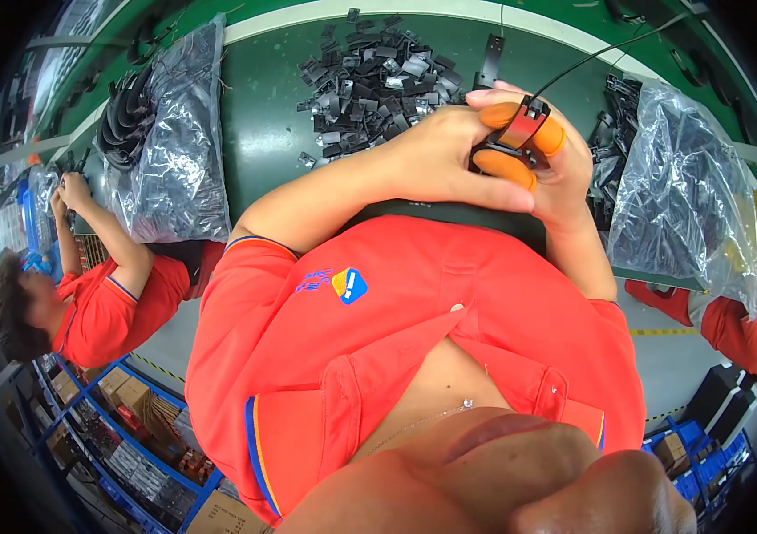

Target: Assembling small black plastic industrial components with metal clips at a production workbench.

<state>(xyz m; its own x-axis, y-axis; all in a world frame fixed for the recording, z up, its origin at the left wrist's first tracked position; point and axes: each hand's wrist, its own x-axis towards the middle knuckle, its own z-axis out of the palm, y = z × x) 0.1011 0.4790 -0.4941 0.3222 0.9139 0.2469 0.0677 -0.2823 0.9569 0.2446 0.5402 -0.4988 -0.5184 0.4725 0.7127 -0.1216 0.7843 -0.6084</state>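
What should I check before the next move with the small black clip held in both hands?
1. Clip held: ok. The small black clip sits between the left hand and the right hand.
2. Finger covers: ok. Orange finger cots show on the fingertips around the clip.
3. Cable: cannot tell. A thin black cable runs from the clip toward the far edge; its seating is hidden.
4. Parts supply: ok. A pile of black clips lies on the green table.
5. Surroundings: ok. Clear plastic bags sit apart from the hands.
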